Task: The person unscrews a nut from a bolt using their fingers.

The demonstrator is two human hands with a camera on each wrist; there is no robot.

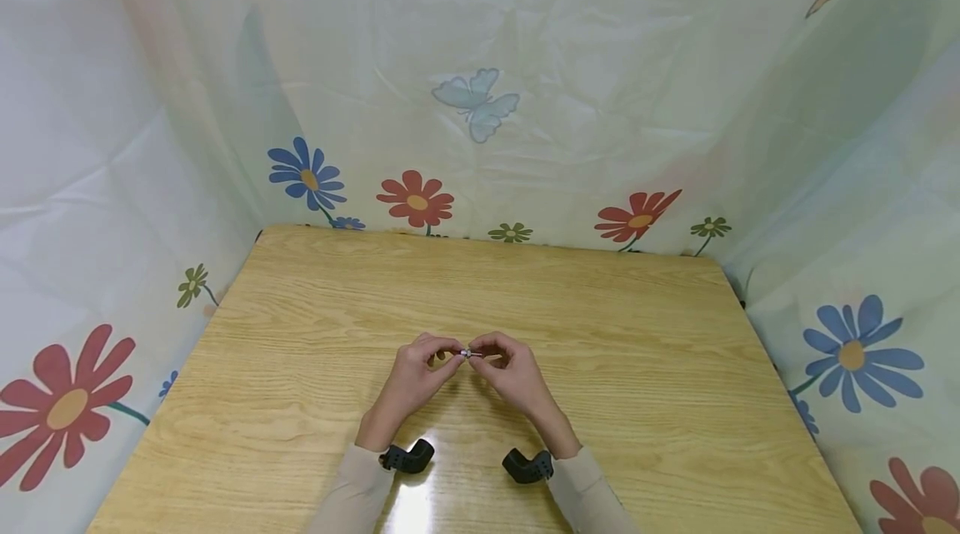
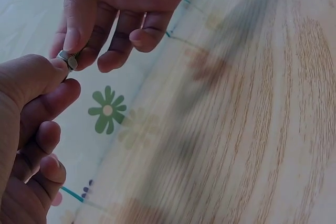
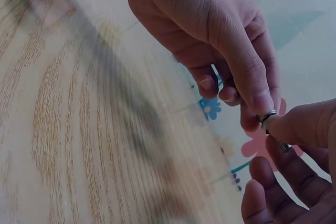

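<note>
A small metal bolt (image 1: 467, 353) with a hex nut (image 2: 72, 62) on it is held between the two hands above the table. My left hand (image 1: 417, 374) pinches one end of the bolt between thumb and forefinger. From the other side, my right hand (image 1: 516, 376) pinches at the nut with thumb and forefinger. In the right wrist view, the bolt's threaded end (image 3: 284, 147) sticks out past the right fingers. Fingertips of both hands cover much of the metal. The other fingers curl loosely, apart from the bolt.
Under the hands lies a wood-grain table (image 1: 600, 309). A pale curtain (image 1: 570, 42) printed with flowers and butterflies stands along its back and both sides. Each wrist wears a black camera mount, the left mount (image 1: 408, 457) and the right mount (image 1: 527, 467).
</note>
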